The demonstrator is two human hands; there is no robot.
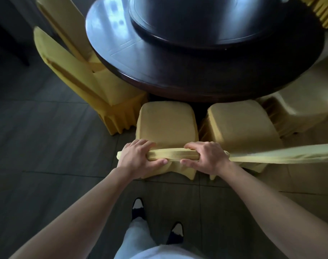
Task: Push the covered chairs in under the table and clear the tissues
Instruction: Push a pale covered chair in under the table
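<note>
Left fingers [140, 143]: wrapping over the far side of the chair-back top rail [173, 155], thumb lying along the near side; the left hand [138, 157] is gripping the covered rail.
Right fingers [200, 145]: curling over the same rail, thumb pointing in along the near edge; the right hand [209, 157] is gripping it too.
Held chair [166, 122]: its yellow-covered seat is sitting at 12 o'clock from the hands, front edge just reaching the rim of the round dark table [206, 75], most of the seat not yet under.
Neighbour chair [239, 122]: standing just beside it at 3 o'clock, its back rail running out from under the right hand.
Left chair [96, 85]: angling in at 10 o'clock, skirt hanging close to the held seat's corner.
Tissues: none showing in this view.
Risk, cover: the loose cloth is likely sliding on the frame, so the hands could be slipping rather than steering.
Risk, snagging: a skewed push could be catching either neighbour's skirt.
Risk, feet: the forward shoe [138, 207] is standing near the rear legs.
</note>
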